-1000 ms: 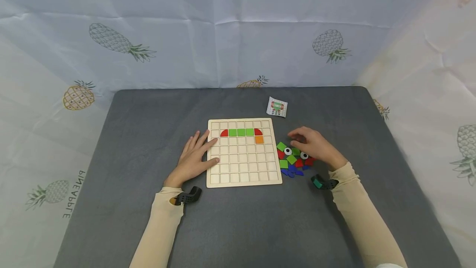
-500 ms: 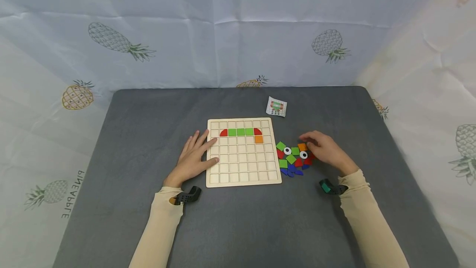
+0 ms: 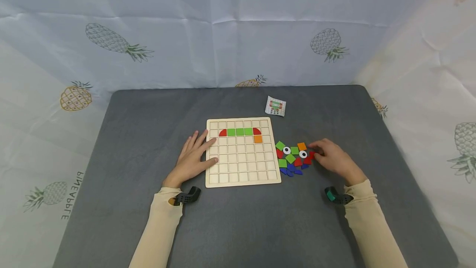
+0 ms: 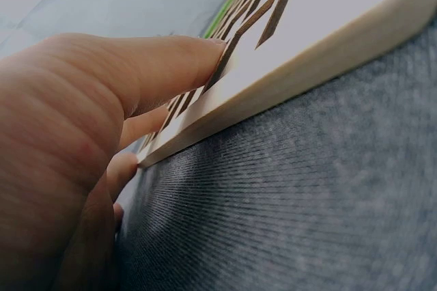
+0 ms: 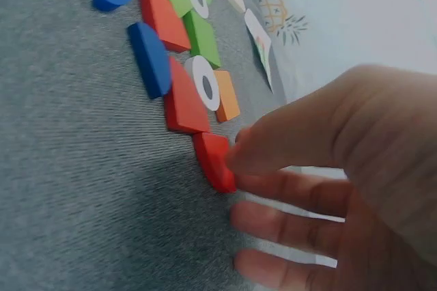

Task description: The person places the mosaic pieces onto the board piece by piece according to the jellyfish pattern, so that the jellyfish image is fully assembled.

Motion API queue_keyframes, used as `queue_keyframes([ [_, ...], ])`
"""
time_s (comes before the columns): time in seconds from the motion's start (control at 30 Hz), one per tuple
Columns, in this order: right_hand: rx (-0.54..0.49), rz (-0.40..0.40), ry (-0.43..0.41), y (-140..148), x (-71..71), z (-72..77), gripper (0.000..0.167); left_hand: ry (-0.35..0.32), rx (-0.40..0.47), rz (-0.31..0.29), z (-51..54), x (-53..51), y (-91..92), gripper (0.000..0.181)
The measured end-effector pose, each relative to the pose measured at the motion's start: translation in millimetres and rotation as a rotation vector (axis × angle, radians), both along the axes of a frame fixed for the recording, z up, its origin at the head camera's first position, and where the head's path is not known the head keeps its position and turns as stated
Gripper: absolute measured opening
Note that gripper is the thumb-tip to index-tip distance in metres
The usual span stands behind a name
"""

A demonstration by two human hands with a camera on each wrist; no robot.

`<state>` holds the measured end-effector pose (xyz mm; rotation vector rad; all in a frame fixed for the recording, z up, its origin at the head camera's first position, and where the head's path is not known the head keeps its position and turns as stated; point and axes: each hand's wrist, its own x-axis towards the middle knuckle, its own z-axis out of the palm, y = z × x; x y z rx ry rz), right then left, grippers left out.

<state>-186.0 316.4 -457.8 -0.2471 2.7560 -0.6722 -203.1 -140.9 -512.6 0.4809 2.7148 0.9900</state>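
Observation:
My left hand (image 3: pixel 191 158) rests spread at the left edge of a pale wooden grid board (image 3: pixel 238 179), its thumb (image 4: pixel 184 62) lying over the rim. Set in the board are red quarter-round tiles (image 3: pixel 223 132) at both ends of a row of green square tiles (image 3: pixel 239 132), with an orange square tile (image 3: pixel 258 139) below the right end. My right hand (image 3: pixel 336 160) is at the right side of a pile of loose tiles. Its thumb tip meets or overlaps the outermost red tile (image 5: pixel 214 158); whether they touch is unclear. The index finger stands apart from the thumb.
Loose green, red and blue tiles (image 3: pixel 290 168) lie beside the board, with round eye tiles (image 3: pixel 303 154) and an orange square (image 3: pixel 302 147) among them. A small pattern card (image 3: pixel 275 106) lies behind on the dark grey table (image 3: pixel 238 226). Pineapple-print cloth (image 3: pixel 223 49) hangs around it.
My right hand has moved right and slightly toward me, uncovering the loose orange square and reaching the outermost red tile. The left hand stays at the board.

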Motion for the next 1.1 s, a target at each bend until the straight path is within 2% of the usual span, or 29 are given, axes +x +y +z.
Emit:
queue_keyframes([
  [0.2,0.118,-0.023,0.003,-3,5.3,0.6,0.036,0.003,0.002,-0.001,1.0,0.3,0.0,0.072],
  [0.5,0.103,-0.074,0.017,-4,8.1,-3.3,0.027,0.007,0.001,0.004,1.7,0.4,0.9,0.072],
  [0.7,0.047,-0.098,0.057,-2,12.0,-3.7,0.020,0.005,0.003,0.000,1.8,0.3,0.7,0.073],
  [0.83,-0.042,-0.124,0.134,-4,12.4,-0.3,0.017,0.002,-0.003,-0.002,1.8,0.4,0.8,0.073],
  [0.97,-0.126,-0.119,0.226,-14,4.4,5.0,0.018,0.001,-0.004,0.000,2.2,0.6,0.6,0.073],
  [1.1,-0.191,-0.116,0.228,-34,-8.1,12.1,0.019,0.004,-0.001,-0.003,2.6,1.3,0.7,0.072],
])
